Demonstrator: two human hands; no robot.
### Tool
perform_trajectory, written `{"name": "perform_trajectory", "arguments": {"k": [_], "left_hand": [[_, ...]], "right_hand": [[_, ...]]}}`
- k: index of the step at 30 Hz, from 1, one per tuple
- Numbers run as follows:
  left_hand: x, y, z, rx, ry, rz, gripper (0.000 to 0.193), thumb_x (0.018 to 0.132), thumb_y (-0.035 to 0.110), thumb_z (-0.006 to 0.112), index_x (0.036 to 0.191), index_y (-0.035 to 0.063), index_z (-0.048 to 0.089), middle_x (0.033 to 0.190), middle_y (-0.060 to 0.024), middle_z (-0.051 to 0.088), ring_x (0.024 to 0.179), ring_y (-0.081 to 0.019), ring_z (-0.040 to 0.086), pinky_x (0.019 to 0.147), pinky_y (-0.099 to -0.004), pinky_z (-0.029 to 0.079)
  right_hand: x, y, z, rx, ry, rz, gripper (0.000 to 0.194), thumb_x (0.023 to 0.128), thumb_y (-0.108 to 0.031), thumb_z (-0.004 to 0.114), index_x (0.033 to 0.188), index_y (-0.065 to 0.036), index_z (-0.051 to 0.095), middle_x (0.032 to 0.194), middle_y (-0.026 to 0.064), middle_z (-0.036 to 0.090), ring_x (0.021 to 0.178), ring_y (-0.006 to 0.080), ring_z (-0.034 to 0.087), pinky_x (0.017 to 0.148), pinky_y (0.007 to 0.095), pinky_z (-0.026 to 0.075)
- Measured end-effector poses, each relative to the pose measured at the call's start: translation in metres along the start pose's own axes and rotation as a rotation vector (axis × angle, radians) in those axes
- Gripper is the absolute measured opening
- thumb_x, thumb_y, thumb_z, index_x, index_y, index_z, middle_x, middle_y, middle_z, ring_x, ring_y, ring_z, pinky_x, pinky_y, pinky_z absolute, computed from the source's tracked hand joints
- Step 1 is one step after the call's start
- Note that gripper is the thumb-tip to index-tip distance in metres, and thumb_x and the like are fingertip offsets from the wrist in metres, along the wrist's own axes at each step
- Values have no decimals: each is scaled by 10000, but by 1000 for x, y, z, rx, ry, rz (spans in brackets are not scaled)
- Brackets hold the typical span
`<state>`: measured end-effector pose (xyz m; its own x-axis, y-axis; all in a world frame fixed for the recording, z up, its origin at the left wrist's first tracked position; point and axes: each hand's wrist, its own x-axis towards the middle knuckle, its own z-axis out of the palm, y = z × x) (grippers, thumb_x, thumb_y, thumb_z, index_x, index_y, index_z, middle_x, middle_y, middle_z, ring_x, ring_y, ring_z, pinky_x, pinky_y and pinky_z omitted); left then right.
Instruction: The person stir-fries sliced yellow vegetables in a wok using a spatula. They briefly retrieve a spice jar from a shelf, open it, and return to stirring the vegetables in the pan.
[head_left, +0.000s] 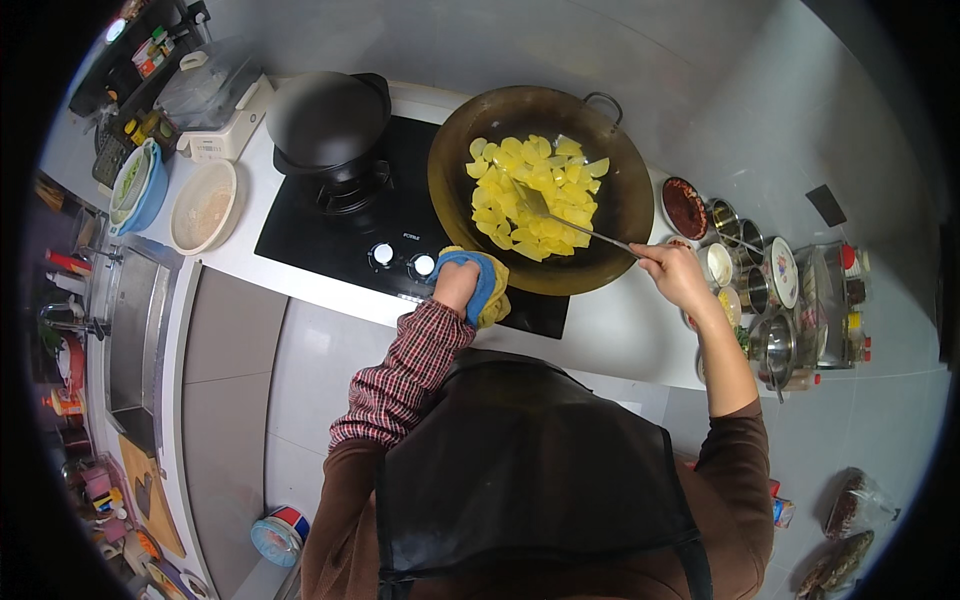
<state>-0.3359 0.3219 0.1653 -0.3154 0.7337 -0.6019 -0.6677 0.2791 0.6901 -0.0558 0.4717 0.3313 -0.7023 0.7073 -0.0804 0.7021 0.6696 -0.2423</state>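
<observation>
A large wok (626, 217) sits over the right side of the black gas hob (315, 240). Thin yellow slices (544, 169), which look like potato, are heaped in its middle. My right hand (671, 274) grips the long handle of a metal spatula (592, 234) at the wok's right rim, and the spatula's blade lies among the slices. With my left hand (456, 285) I hold a folded blue and yellow cloth (486, 289) against the wok's near left rim. The cloth hides the part of the rim or handle beneath it.
Left on the hob stands a dark lidded pot (330, 124). A cream basin (208, 206) and a blue colander bowl (142, 187) are farther left, near the sink (135, 330). Bowls of seasonings, including a red one (684, 208), and metal containers (772, 349) crowd the right counter.
</observation>
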Motion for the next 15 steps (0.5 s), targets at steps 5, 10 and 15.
{"name": "perform_trajectory", "arguments": {"k": [5,10,15], "left_hand": [[-4,3,3,-24,28,-18,280,892,83,475,1067,-121,552,991,-185,646,845,-288,669,719,-374,558],[7,-4,-4,16,-13,-5,337,889,54,445,1160,-143,488,1062,-206,619,893,-308,667,754,-393,570],[6,-5,-3,-23,-8,19,318,888,55,458,1142,-129,509,1028,-192,635,866,-302,672,745,-387,571]], "right_hand": [[10,18,13,-101,98,-131,249,847,-126,661,1088,-91,712,924,162,699,803,359,655,726,429,520],[29,30,-14,-97,215,-67,248,856,-128,656,1098,-108,710,908,164,684,807,364,642,707,434,510],[54,46,-36,16,313,14,273,904,-123,627,1169,-82,675,860,183,688,708,292,646,709,346,502]]}}
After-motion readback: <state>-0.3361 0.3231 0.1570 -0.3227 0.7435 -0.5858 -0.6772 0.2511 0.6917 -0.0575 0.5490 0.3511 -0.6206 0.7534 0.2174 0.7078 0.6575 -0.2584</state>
